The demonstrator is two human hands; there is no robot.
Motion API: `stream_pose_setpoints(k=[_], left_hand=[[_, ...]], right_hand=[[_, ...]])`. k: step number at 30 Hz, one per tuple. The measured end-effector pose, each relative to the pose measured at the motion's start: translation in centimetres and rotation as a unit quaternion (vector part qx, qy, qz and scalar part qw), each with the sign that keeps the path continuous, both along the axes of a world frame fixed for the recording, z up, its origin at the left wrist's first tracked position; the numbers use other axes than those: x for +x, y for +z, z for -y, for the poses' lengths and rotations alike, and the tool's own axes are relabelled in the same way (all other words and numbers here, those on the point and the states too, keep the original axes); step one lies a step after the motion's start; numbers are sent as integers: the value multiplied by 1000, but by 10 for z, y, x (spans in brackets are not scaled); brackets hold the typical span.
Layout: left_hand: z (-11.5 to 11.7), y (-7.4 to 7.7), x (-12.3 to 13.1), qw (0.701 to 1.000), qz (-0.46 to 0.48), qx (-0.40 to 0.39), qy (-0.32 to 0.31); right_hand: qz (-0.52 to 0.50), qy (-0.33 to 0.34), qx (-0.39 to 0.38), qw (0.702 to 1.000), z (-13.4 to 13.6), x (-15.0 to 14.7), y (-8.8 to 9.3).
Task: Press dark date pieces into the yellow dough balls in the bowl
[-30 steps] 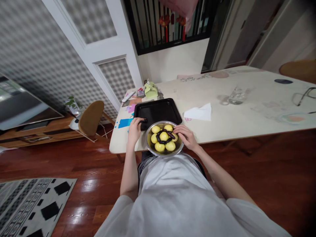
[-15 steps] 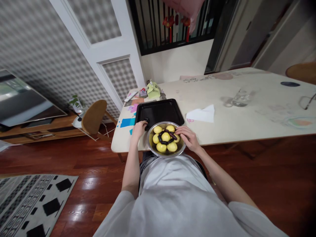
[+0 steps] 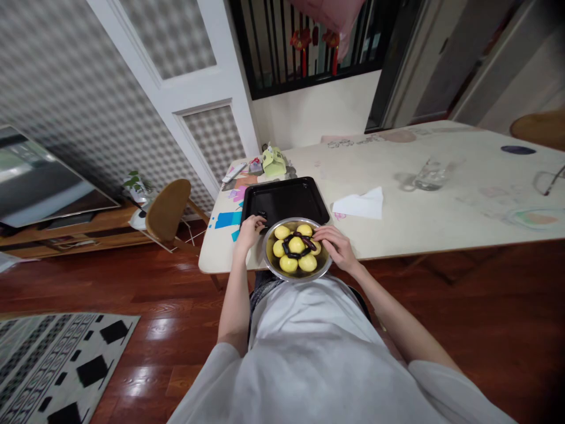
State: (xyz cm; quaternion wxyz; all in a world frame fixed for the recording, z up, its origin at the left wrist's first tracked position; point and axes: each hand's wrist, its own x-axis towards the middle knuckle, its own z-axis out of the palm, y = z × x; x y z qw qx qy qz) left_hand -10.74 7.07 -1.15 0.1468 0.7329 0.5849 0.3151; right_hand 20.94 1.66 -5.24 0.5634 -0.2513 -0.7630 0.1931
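A round metal bowl (image 3: 271, 268) at the table's front edge holds several yellow fruits (image 3: 289, 264) with small dark oblong pieces (image 3: 291, 254) in a ring around the middle one. My right hand (image 3: 338, 244) reaches over the bowl's right side, fingers closed on a dark piece (image 3: 310, 243) lying against the fruit. Behind the bowl lies a black tray (image 3: 285, 200) with a dark piece (image 3: 262, 214) near its front left corner. My left hand (image 3: 250, 231) is at that corner, its fingers drawn together beside the piece; what they hold, if anything, is too small to tell.
A white paper (image 3: 359, 204) lies right of the tray, and a glass (image 3: 430, 175) stands farther right. Behind the tray are a green box (image 3: 274, 162) and a white remote (image 3: 234, 172). A wooden chair (image 3: 168, 209) stands left of the table.
My left hand has shifted very slightly at the tray's front left corner. My right hand and the bowl look unmoved.
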Motion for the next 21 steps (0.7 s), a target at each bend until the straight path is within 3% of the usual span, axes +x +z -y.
stream_pose_setpoints(k=[8,14,21], left_hand=[[28,18,11,985,129,112,26],[64,40,46,973,164,153,-53],[77,32,83,980,102,132,-107]], right_hand=[[0,1,-4,1000,1,1,0],[1,0,-6,1000,0,1,0],[9,1,-1,1000,0,1,0]])
